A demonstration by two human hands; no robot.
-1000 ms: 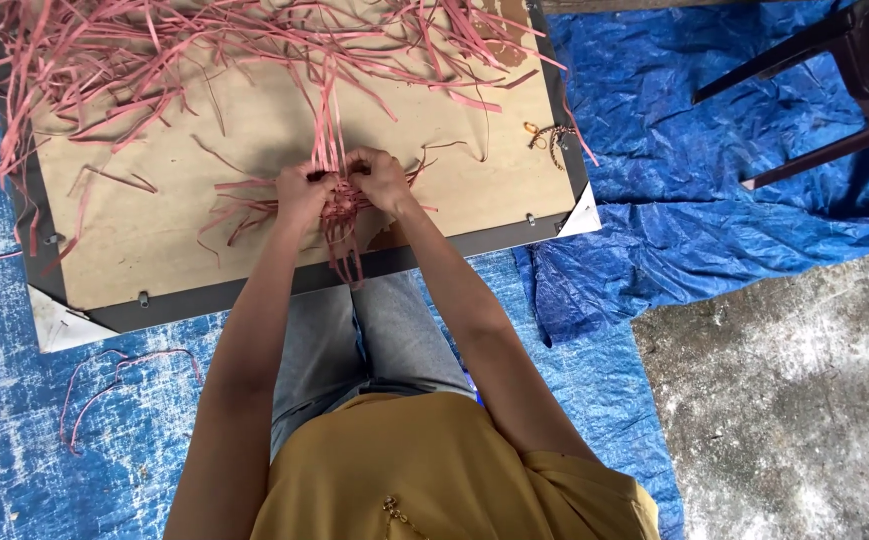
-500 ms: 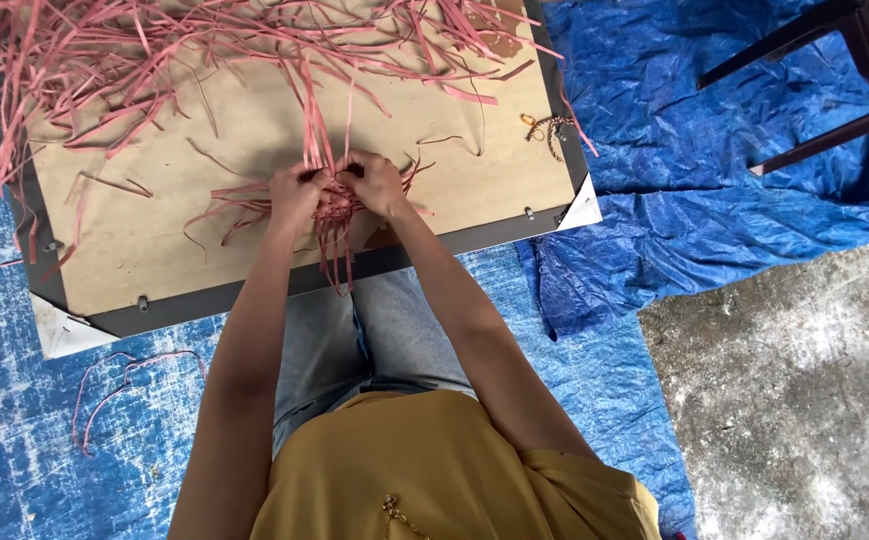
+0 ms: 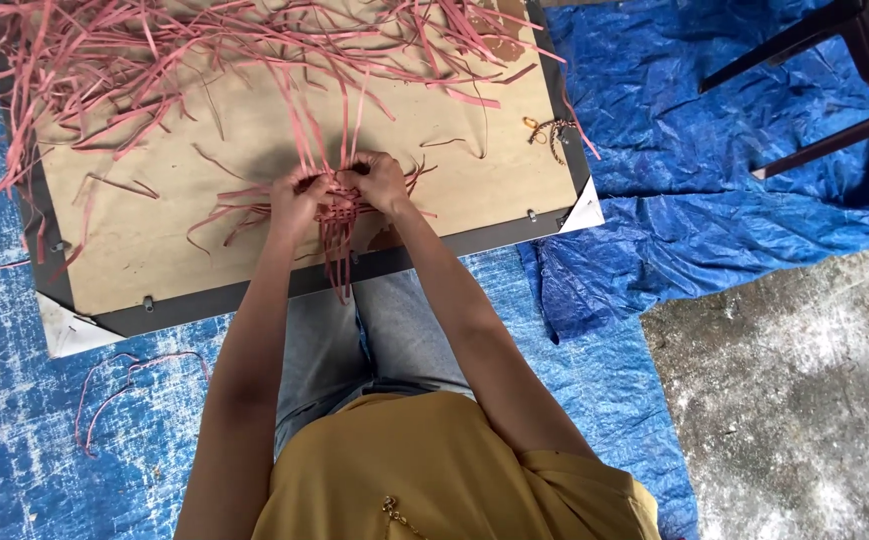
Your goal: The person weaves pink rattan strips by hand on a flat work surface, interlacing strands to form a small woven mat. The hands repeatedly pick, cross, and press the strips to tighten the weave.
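On the flat brown wooden board [image 3: 254, 250], the left hand [image 3: 299, 195] and right hand [image 3: 379, 182] pinch the woven pink flat strips [image 3: 337, 215] with closed fingers.

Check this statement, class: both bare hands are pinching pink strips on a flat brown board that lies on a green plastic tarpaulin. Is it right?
Not quite: the crumpled plastic tarpaulin is blue, not green, as the head view shows. The rest holds: the left hand and the right hand both pinch the thin pink strips on the flat brown board lying on that tarpaulin.
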